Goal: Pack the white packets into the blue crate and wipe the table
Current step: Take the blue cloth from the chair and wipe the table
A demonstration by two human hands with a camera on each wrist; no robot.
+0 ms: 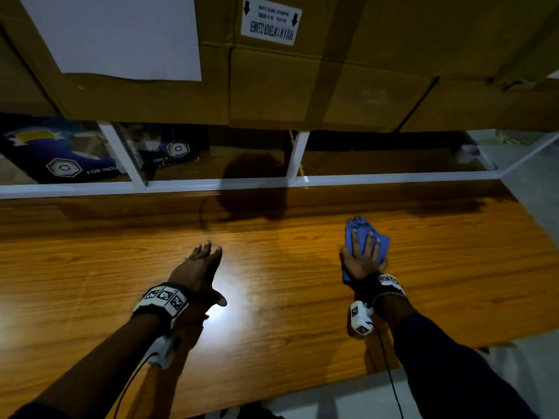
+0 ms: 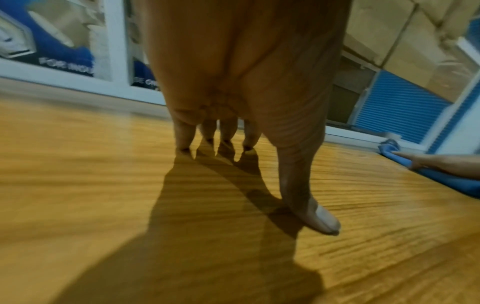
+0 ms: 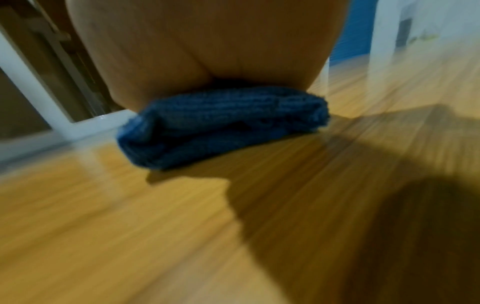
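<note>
A folded blue cloth (image 1: 358, 237) lies on the wooden table (image 1: 272, 297) at the right. My right hand (image 1: 361, 255) presses flat on it with straight, spread fingers; in the right wrist view the cloth (image 3: 221, 127) bulges out under the palm. My left hand (image 1: 201, 264) rests on the table near the middle, fingers straight and touching the wood, holding nothing. The left wrist view shows those fingertips (image 2: 182, 142) on the table and the cloth (image 2: 441, 176) far right. No white packets or blue crate appear in these views.
A white-framed glass partition (image 1: 296, 179) runs along the table's far edge. Behind it lie dark blue printed bags (image 1: 60, 152). Large cardboard boxes (image 1: 272, 71) hang over the back. The table's near edge (image 1: 332, 385) and right edge drop to a pale floor.
</note>
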